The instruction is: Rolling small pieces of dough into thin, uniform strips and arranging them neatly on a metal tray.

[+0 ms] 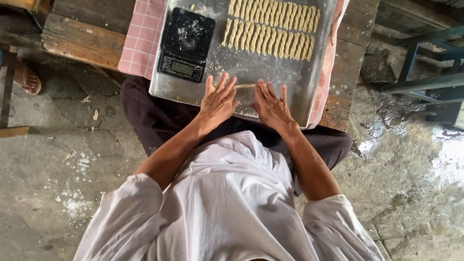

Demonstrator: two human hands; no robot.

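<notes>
The left hand (pixel 220 100) is laid flat, palm down, fingers spread and pointing to the far side, on the near part of a metal tray (pixel 270 77); the right hand (pixel 271 107) is laid flat beside it in the same way, a small gap being left between the two. A thin dough strip (pixel 245 85) is pressed under both hands, only its short middle length being seen between them; nothing is gripped by either hand. On the far part of the tray two rows of twisted dough pieces (pixel 270 30) are set side by side. A black scale (pixel 187 43), dusted with flour, is placed on the tray's left part, well apart from the rows. The tray is carried on a pink checked cloth (pixel 141 38) spread over a wooden table (pixel 82 41)
</notes>
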